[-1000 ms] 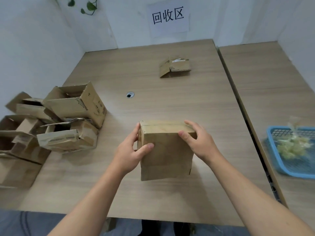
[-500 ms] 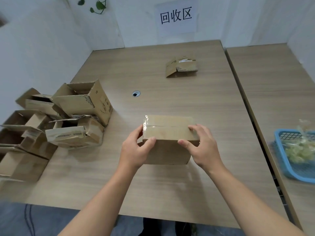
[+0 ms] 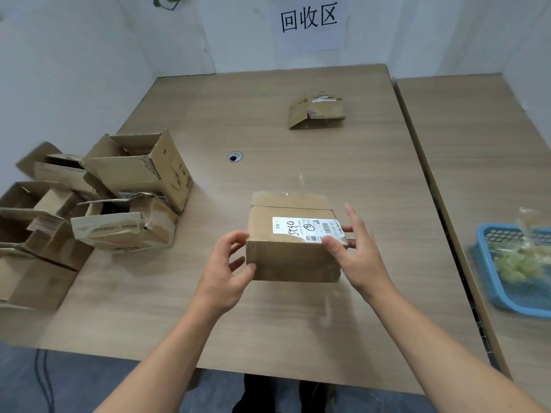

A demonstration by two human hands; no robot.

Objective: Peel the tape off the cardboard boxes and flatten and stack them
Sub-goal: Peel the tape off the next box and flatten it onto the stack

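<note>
Cardboard is seen at the middle of the counter [image 3: 268, 323]: a closed box [image 3: 293, 257] is set flat there, with a white label [image 3: 307, 229] stuck on its top and clear tape [image 3: 286, 194] shining along its far top edge. The box is held at its left side by the left hand [image 3: 222, 271], whose fingers are curled to the upper left corner while the thumb is laid against the near face. At the right side of the box the right hand [image 3: 357, 257] is placed with its fingers nearly straight and spread, and only the thumb is pressed on the top edge beside the label. Left of the box, a pile of opened boxes [image 3: 131, 186] is heaped at the counter's edge. Beyond the box a flattened box [image 3: 316, 111] is laid, and a sign [image 3: 308, 22] is fixed to the wall behind it. Right of the box, a blue basket [image 3: 489, 272] of pale crumpled scraps is seen, blurred.
</note>
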